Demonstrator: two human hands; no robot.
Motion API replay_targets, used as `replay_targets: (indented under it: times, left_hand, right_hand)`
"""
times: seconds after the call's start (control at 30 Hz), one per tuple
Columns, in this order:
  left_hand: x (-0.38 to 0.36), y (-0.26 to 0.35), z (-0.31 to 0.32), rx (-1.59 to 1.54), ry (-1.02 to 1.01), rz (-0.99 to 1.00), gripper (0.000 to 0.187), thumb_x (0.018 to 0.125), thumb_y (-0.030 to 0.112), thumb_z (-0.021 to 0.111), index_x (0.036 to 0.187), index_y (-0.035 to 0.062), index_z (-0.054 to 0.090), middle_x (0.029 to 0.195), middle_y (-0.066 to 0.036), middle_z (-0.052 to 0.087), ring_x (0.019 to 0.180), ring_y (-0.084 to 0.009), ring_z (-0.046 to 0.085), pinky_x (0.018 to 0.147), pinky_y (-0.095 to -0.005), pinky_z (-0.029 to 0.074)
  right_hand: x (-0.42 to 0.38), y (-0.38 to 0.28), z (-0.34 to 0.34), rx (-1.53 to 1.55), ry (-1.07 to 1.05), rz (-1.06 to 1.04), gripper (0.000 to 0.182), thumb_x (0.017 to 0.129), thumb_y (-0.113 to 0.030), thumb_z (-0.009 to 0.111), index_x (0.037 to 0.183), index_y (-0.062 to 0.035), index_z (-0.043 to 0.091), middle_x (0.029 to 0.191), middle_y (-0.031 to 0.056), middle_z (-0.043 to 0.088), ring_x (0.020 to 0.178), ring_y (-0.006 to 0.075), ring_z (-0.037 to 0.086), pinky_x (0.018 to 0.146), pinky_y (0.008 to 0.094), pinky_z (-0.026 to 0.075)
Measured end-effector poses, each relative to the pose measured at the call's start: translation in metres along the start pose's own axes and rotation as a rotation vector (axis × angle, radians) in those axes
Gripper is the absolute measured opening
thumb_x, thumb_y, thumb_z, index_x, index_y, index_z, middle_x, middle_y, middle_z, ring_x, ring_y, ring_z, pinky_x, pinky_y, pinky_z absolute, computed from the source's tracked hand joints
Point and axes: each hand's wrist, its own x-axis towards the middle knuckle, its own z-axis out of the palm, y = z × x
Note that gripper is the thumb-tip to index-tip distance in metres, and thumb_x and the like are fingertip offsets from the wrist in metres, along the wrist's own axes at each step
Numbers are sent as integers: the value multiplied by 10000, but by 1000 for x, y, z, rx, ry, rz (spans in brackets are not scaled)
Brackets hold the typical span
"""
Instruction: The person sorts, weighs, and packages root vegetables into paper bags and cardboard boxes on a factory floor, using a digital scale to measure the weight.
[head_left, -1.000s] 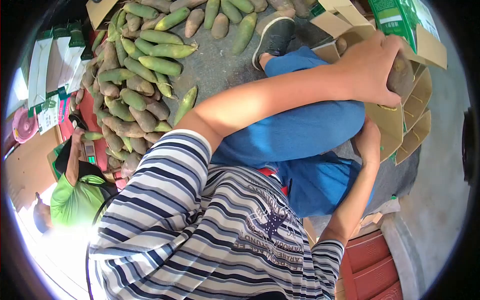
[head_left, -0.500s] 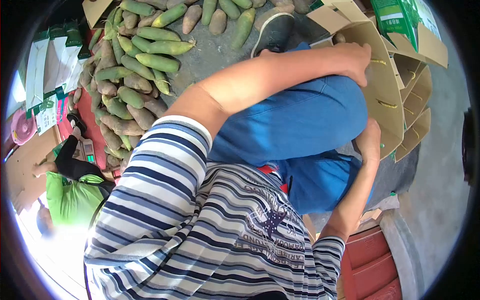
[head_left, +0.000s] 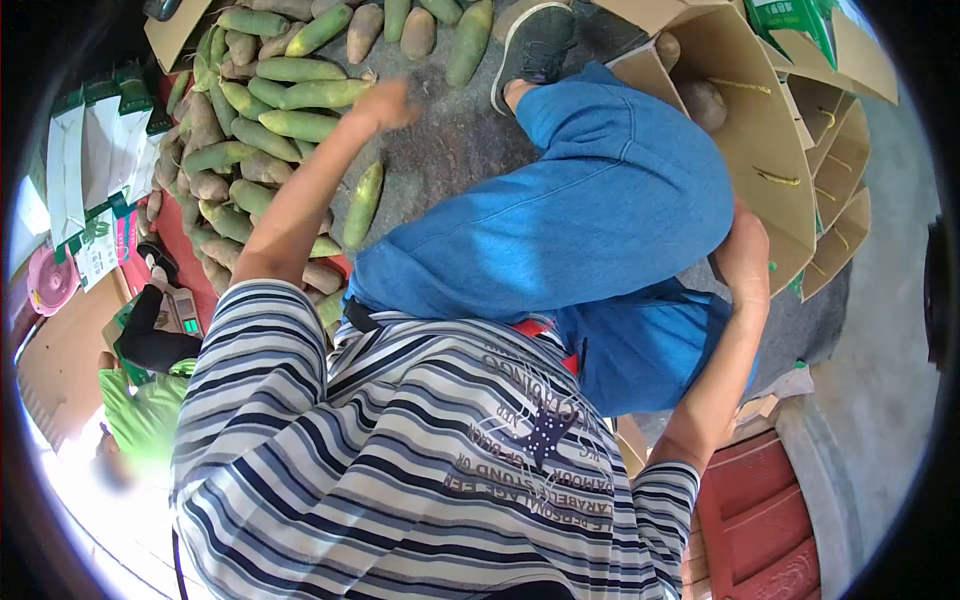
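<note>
My left hand (head_left: pixel 388 104) is over the edge of the vegetable pile, near the tip of a green radish (head_left: pixel 325 93). Its fingers are smeared by motion. A lone green radish (head_left: pixel 363 205) lies on the dark floor below that hand. My right hand (head_left: pixel 744 262) is low at the side of an open cardboard box (head_left: pixel 765 215), against my bent knee, which hides its fingertips. Inside the box, brown rounded root ends (head_left: pixel 703 104) show. The pile mixes green radishes with brown, soil-coloured roots (head_left: pixel 268 164).
More open cardboard boxes (head_left: pixel 848 225) with yellow cord handles stand at the right. Green printed packaging (head_left: pixel 785 18) is behind them. At the left are white-and-green cartons (head_left: pixel 66 170), a pink fan (head_left: pixel 52 275), a scale (head_left: pixel 187 312) and a person in green (head_left: pixel 150 410).
My left hand has moved from the box at the right across to the pile at the left, uncovering the box's contents. My right hand stays beside the box.
</note>
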Motion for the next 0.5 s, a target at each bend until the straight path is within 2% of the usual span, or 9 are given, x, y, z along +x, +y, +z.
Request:
replay_targets:
  times: [0.03, 0.07, 0.1, 0.17, 0.2, 0.3, 0.43, 0.5]
  left_hand:
    - [0, -34, 44, 19, -221, -83, 684, 683, 401, 700, 1214, 27, 485, 1170, -238, 533, 1069, -376, 520, 891, -425, 430]
    - [-9, -58, 77, 102, -374, -102, 781, 650, 432, 724, 1234, -4, 443, 1170, -260, 531, 1070, -397, 521, 902, -427, 429]
    - [-24, -92, 129, 86, -247, -61, 821, 640, 433, 734, 1245, -23, 415, 1161, -272, 531, 1071, -404, 521, 902, -427, 433]
    - [-56, -112, 174, -6, -232, -155, 820, 633, 399, 747, 1237, -38, 406, 1132, -260, 552, 1051, -391, 544, 879, -415, 453]
    - [-72, -109, 181, -80, -347, -289, 778, 635, 363, 750, 1219, -34, 423, 1113, -235, 573, 1029, -370, 568, 857, -404, 470]
    - [-88, -85, 186, -135, -187, -533, 760, 650, 344, 727, 1229, -15, 391, 1107, -228, 578, 1011, -359, 582, 829, -412, 483]
    - [-85, -71, 168, -119, -227, -491, 701, 660, 336, 709, 1189, -1, 395, 1069, -216, 595, 990, -339, 594, 810, -424, 483]
    - [-77, -64, 153, -185, -159, -445, 692, 650, 352, 717, 1160, -8, 417, 1037, -226, 602, 968, -348, 596, 802, -427, 479]
  right_hand:
    - [0, 0, 0, 2, -2, 10, 307, 820, -60, 514, 1118, -117, 559, 996, 176, 598, 924, 369, 562, 767, 434, 451]
    - [0, -1, 0, 5, -3, 21, 313, 816, -53, 511, 1120, -114, 557, 997, 177, 596, 926, 368, 561, 767, 435, 451]
    - [0, -2, 0, 7, -2, 30, 320, 812, -47, 508, 1122, -112, 555, 998, 178, 595, 928, 368, 560, 767, 437, 450]
    - [-1, -1, 2, -13, 2, 44, 335, 804, -35, 504, 1128, -106, 554, 1001, 179, 596, 930, 365, 562, 773, 436, 451]
    - [-1, -1, 3, -24, 3, 51, 343, 800, -30, 501, 1131, -103, 553, 1003, 179, 597, 931, 363, 564, 776, 436, 452]
    - [1, 1, 4, -73, 12, 41, 370, 787, -14, 498, 1144, -92, 550, 1017, 176, 599, 934, 353, 572, 785, 431, 458]
    - [1, 1, 3, -91, 7, 29, 387, 778, -12, 502, 1155, -85, 546, 1036, 171, 600, 941, 345, 576, 792, 425, 463]
    - [0, 4, 4, -93, -9, 29, 389, 776, -16, 508, 1158, -80, 543, 1044, 170, 598, 945, 344, 575, 793, 424, 463]
